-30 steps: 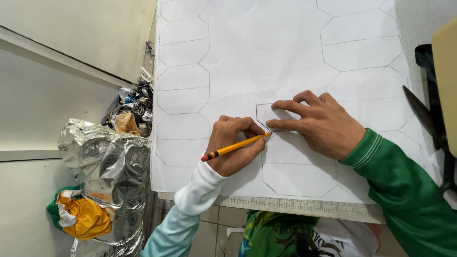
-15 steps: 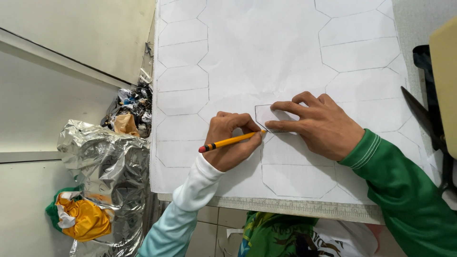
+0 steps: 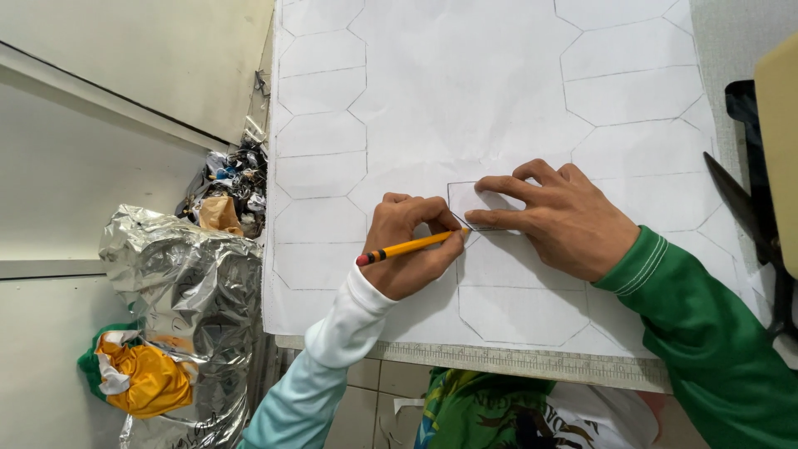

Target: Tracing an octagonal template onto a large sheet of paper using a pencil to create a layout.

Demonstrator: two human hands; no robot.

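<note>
Far left, off the worktop: crumpled foil sheet (image 3: 179, 274) and a yellow-green bundle (image 3: 137, 378) – not involved. Left hand (image 3: 407, 249) is closed in a writing grip on a yellow pencil (image 3: 407, 248), tip at the near edge of the small template (image 3: 470, 202). Right hand (image 3: 557, 218) is spread flat, holding nothing, fingertips pinning the template to the big paper sheet (image 3: 465, 91) of traced outlines. Template looks thin, light, probably slides easily – best pressed from above near the traced edge. Pencil is stiff and light, gripped low. Dark scissors (image 3: 752, 216) lie at the right.
</note>
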